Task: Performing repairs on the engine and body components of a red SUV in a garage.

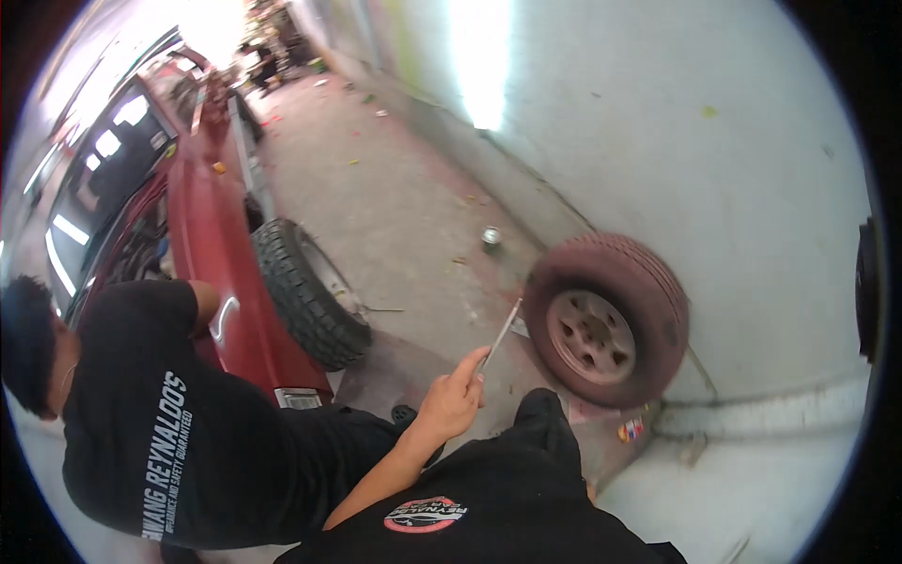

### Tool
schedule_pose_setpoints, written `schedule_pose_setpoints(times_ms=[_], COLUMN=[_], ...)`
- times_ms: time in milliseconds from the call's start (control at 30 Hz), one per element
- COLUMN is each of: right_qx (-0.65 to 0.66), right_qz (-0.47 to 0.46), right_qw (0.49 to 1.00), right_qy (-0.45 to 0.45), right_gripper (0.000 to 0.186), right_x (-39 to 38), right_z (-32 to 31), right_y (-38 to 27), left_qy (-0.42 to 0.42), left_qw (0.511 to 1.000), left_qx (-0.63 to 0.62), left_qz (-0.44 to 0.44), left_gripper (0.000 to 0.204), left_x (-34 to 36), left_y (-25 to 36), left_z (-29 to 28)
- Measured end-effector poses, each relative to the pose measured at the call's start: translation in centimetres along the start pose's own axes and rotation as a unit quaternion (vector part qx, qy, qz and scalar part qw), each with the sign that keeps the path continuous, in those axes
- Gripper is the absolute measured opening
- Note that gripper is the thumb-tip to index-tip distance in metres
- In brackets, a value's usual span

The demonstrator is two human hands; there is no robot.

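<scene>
My left hand [451, 404] is closed around a slim silver metal tool [505, 329], whose far end points up and to the right. Its exact kind does not show. The tip comes close to a dusty reddish wheel with its tyre [653, 291], which leans against the wall. Only a sliver of skin shows beside my dark trouser leg; I cannot make out my right hand's fingers there. To the left, a co-worker in a black shirt [122, 357] bends over the front of a red vehicle [202, 226], one arm reaching in.
A black knobbly tyre [301, 291] stands angled out at the vehicle's side, with a thin rod [383, 309] sticking out near it. A small can [490, 237] sits on the concrete floor by the pale wall [658, 122]. A colourful packet [631, 430] lies below the leaning wheel.
</scene>
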State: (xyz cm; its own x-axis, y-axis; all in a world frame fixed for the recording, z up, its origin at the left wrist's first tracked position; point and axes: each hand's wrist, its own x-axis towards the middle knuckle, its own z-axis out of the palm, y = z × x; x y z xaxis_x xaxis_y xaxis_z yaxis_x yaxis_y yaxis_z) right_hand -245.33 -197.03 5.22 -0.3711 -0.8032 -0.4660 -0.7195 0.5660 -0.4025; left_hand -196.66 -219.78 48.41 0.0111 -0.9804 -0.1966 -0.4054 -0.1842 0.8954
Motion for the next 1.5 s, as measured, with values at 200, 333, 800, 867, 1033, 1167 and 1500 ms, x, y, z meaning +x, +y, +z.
schedule_pose_setpoints(times_ms=[200, 333, 800, 867, 1033, 1167, 1500], right_qx=[-0.152, -0.247, 0.116, 0.153, 0.251, 0.209, -0.084], right_qz=[-0.189, -0.302, -0.341, -0.368, -0.402, -0.453, -0.485], right_qw=[0.967, 0.914, 0.855, 0.805, 0.704, 0.614, 0.402], right_qy=[-0.085, -0.109, -0.372, -0.439, -0.529, -0.612, -0.772], right_gripper=[0.032, 0.03, 0.03, 0.033, 0.036, 0.028, 0.037], right_x=[25.5, 40.2, 40.8, 36.1, 36.1, 35.6, 33.6], right_z=[-3.5, -5.9, 5.7, 6.2, 9.7, 14.1, 25.8], right_y=[-14.7, -25.2, -113.8, -125.6, -145.4, -158.4, -180.1], left_qy=[0.226, 0.322, 0.369, 0.359, 0.342, 0.372, 0.507], left_qw=[0.972, 0.946, 0.92, 0.922, 0.937, 0.916, 0.81], left_qx=[0.061, 0.039, 0.028, 0.023, 0.042, 0.03, -0.094], left_qz=[0.025, -0.026, -0.132, -0.142, -0.058, -0.145, -0.278], left_gripper=[0.036, 0.04, 0.049, 0.048, 0.046, 0.043, 0.026], left_x=[14.0, 20.3, 49.0, 53.3, 64.0, 67.8, 73.9], left_y=[-2.8, -2.4, -11.9, -12.0, -15.0, -15.2, -18.1], left_z=[-4.4, -10.5, -41.4, -45.9, -56.7, -64.7, -70.2])
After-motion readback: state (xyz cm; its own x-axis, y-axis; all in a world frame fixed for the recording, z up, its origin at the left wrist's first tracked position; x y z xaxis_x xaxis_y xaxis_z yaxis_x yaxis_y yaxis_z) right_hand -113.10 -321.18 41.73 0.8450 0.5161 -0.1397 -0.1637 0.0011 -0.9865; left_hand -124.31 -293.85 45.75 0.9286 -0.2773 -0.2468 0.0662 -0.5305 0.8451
